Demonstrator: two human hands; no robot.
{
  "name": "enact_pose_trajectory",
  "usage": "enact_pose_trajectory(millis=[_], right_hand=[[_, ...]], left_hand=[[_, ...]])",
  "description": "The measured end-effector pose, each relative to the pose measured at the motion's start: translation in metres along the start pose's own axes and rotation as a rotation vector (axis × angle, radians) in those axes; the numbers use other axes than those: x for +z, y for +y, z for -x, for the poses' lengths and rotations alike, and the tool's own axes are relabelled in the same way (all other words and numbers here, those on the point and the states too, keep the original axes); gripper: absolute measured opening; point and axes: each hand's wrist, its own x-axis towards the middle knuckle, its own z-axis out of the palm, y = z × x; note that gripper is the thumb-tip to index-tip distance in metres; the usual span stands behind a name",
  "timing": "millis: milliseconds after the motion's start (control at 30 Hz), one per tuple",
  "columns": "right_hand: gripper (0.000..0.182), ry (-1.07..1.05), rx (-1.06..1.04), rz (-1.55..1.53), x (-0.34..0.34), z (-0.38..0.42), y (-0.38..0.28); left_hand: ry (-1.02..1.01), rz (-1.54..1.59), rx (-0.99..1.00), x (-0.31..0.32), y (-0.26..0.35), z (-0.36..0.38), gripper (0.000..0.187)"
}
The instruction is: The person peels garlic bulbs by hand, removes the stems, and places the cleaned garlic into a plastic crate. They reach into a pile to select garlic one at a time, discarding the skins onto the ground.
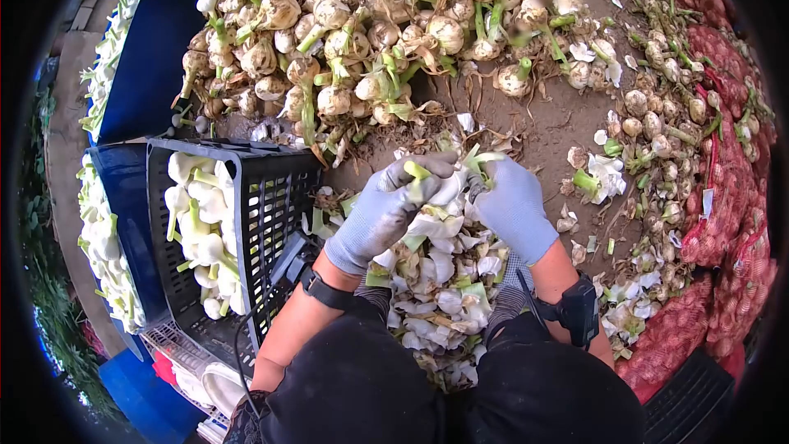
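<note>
My left hand point(386, 214), in a grey-white glove with dirty fingertips, is closed around a garlic bulb with a short green stem point(417, 173) sticking up. Close beside it, my right hand point(516, 204), gloved alike, pinches a pale green-white strip of garlic skin point(483, 161). The bulb's body is mostly hidden between the fingers. Beneath both hands, a heap of peeled garlic skins point(440, 279) lies between my legs.
Unpeeled garlic bulbs point(329, 41) are piled ahead on the brown ground. A black crate point(283, 197) with cleaned white garlic stands at left, beside blue crates point(144, 74). Small bulbs point(649, 123) and red mesh sacks point(715, 189) line the right side.
</note>
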Motion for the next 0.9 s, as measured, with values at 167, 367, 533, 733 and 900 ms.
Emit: enact_pose_trajectory(millis=[167,367,533,733,900], right_hand=[[0.025,-0.270,0.094,0.117,-0.009,0.009,0.006],[0.037,-1.018,-0.364,-0.341,0.000,0.062,-0.003],[0.039,-0.394,-0.255,-0.004,-0.017,0.019,0.017],[0.037,0.487,0.039,-0.020,-0.032,-0.114,0.082],[0.019,0.277,0.040,-0.408,-0.021,-0.112,0.059]], left_hand=[[0.017,0.448,0.098,0.000,0.017,0.002,0.048],[0.223,0.744,0.232,-0.040,0.024,-0.002,0.041],[-0.405,1.048,0.457,-0.098,0.189,0.018,0.059],[-0.129,0.477,0.624,-0.030,0.186,0.012,0.062],[0.225,-0.471,0.217,0.019,0.052,-0.043,0.069]])
